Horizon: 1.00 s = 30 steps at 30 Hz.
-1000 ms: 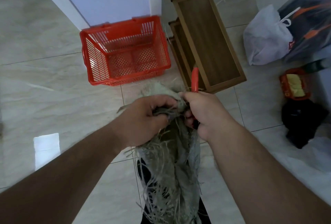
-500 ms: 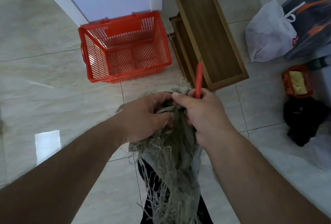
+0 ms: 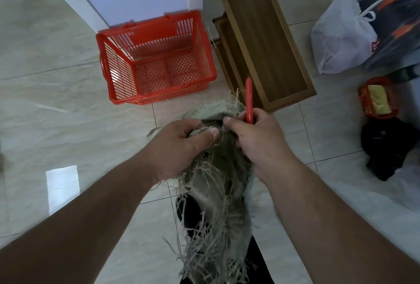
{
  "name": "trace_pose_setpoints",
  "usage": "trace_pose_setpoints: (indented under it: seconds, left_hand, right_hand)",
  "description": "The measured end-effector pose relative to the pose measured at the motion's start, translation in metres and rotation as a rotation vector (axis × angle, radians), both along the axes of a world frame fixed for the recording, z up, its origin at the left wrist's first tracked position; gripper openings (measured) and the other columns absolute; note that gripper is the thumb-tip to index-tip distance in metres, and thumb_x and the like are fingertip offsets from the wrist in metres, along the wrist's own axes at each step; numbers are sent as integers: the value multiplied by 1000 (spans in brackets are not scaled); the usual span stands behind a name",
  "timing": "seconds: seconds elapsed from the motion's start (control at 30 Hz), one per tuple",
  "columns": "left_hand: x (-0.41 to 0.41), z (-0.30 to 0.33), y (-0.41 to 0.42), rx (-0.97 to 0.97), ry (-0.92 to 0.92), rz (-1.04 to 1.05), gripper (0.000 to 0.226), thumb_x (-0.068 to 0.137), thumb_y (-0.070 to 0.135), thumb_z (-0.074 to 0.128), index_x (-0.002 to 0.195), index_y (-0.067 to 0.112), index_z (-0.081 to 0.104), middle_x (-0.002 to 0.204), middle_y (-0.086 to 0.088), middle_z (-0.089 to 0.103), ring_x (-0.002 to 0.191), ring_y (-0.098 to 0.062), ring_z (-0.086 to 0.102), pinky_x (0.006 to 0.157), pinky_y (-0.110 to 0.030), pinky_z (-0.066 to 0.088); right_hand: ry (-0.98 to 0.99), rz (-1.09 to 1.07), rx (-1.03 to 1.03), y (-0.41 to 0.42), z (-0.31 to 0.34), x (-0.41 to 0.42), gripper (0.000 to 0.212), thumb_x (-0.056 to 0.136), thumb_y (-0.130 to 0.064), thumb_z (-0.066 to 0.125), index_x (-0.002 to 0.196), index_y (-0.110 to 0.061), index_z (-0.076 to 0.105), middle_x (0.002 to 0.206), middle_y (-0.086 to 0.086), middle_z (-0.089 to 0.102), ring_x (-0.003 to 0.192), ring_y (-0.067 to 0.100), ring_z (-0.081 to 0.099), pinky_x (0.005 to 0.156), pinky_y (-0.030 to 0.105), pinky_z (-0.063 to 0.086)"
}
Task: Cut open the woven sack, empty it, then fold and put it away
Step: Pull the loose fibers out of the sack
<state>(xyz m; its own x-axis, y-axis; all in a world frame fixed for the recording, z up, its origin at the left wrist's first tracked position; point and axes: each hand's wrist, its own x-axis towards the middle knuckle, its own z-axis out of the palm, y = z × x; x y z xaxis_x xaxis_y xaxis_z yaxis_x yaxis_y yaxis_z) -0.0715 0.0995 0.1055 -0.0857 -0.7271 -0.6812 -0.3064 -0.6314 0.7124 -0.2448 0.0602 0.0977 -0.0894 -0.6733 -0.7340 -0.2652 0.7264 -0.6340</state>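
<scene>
A grey-green woven sack (image 3: pixel 218 204) with frayed, stringy edges hangs in front of me, bunched at its top. My left hand (image 3: pixel 181 145) is closed on the bunched top from the left. My right hand (image 3: pixel 256 138) pinches the sack's top edge from the right and also holds a red cutter (image 3: pixel 249 99), which sticks up from the fist. The cutter's blade is hidden. The two thumbs nearly touch.
A red plastic basket (image 3: pixel 156 56) stands on the tiled floor ahead. Wooden trays (image 3: pixel 263 40) lie to its right. A white plastic bag (image 3: pixel 341 38), a red-and-yellow item (image 3: pixel 377 99) and a black object (image 3: pixel 386 147) sit at the right.
The cutter has risen further out of my right fist. Both hands have shifted along the sack's top, and more of its frayed rim shows above them.
</scene>
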Motion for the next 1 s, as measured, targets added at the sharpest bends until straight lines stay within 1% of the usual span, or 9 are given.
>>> trace_pose_setpoints:
  seconds: [0.1,0.17,0.23,0.33,0.43,0.57,0.8,0.9,1.0]
  left_hand:
    - [2,-7,2,-94,-67,-30,22,97,43,67,86,24,72,74,-2,70,68,-17,68,70,-48,61]
    - [7,-13,4,-112,-87,-65,18,90,51,66,94,36,75,83,8,75,79,-13,73,78,-47,63]
    - [10,-15,5,-118,-73,-114,30,84,59,64,102,38,76,103,7,77,98,-15,74,90,-49,60]
    - [10,-16,3,-188,-123,-240,42,79,66,60,91,29,74,119,3,69,121,-20,61,102,-57,48]
    - [11,-16,1,-264,-146,-329,41,79,64,59,78,25,70,93,15,57,104,-18,54,94,-58,45]
    - [15,-17,-3,-300,-203,-405,40,79,64,59,73,26,69,92,14,54,105,-19,49,94,-52,44]
    - [21,-23,-7,-455,-268,-489,25,83,60,62,72,38,67,106,33,59,109,-10,48,94,-35,34]
    - [18,-19,-6,-392,-169,-447,27,87,47,68,74,24,74,94,19,65,104,-10,49,92,-29,34]
    - [15,-10,-7,-254,-8,-311,21,93,29,75,75,17,75,87,-3,64,92,-21,59,83,-34,47]
  right_hand:
    - [-47,49,78,2,13,-12,35,96,-54,65,104,-21,72,93,3,70,70,14,58,62,33,47]
    - [-14,55,81,6,24,-24,31,103,-49,53,101,-26,73,99,0,76,70,15,59,62,33,45]
    - [111,182,-41,16,33,-36,21,106,-36,51,98,-31,69,91,-1,77,65,11,62,59,33,49]
    - [302,525,-292,36,39,-45,11,105,-38,52,107,-35,63,79,-6,70,62,9,64,57,33,57]
    - [567,778,-541,45,39,-44,22,103,-42,45,111,-30,62,75,-11,62,58,11,57,53,38,54]
    - [675,843,-815,47,42,-43,23,101,-34,50,105,-21,68,75,-6,65,53,14,54,45,34,52]
    - [677,835,-789,55,39,-53,19,100,-33,54,103,-22,69,73,-9,62,51,12,49,43,28,45]
    - [702,867,-775,54,32,-50,20,101,-33,52,104,-23,68,75,-9,64,54,14,53,45,27,44]
    - [698,900,-813,55,29,-47,19,101,-32,53,101,-22,69,75,-6,64,56,17,55,46,30,48]
